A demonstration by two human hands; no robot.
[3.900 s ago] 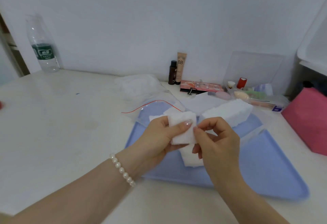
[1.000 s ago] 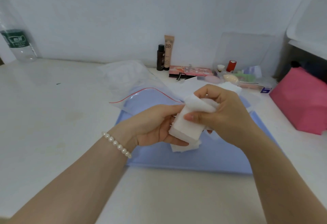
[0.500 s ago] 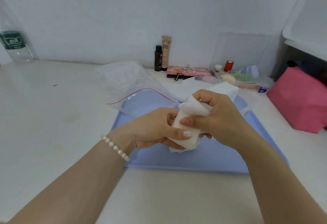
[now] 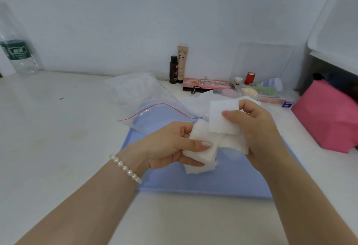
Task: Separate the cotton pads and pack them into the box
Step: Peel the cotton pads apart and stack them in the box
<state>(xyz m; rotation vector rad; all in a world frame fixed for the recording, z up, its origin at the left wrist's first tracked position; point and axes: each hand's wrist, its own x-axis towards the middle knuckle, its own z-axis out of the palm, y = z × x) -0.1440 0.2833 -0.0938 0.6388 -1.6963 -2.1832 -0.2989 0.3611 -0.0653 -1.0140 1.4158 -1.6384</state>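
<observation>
Over the blue tray [image 4: 222,182], my left hand [image 4: 164,146] grips a small stack of white square cotton pads [image 4: 201,144], thumb pressed on top. My right hand [image 4: 255,126] pinches a single cotton pad [image 4: 220,117] by its right edge, lifted up and apart from the stack. More white pads [image 4: 236,142] show under my right palm. A clear plastic box [image 4: 265,64] with its lid up stands at the back right against the wall, partly holding cosmetics.
A clear zip bag with a red seal [image 4: 155,113] lies at the tray's far left corner. Two cosmetic bottles [image 4: 178,66], a pink palette [image 4: 205,85] and sponges sit at the back. A pink pouch [image 4: 329,117] is right; a water bottle [image 4: 17,55] far left.
My right hand has peeled one pad off the stack and raised it up and to the right; half a second ago both hands were closed together on the stack.
</observation>
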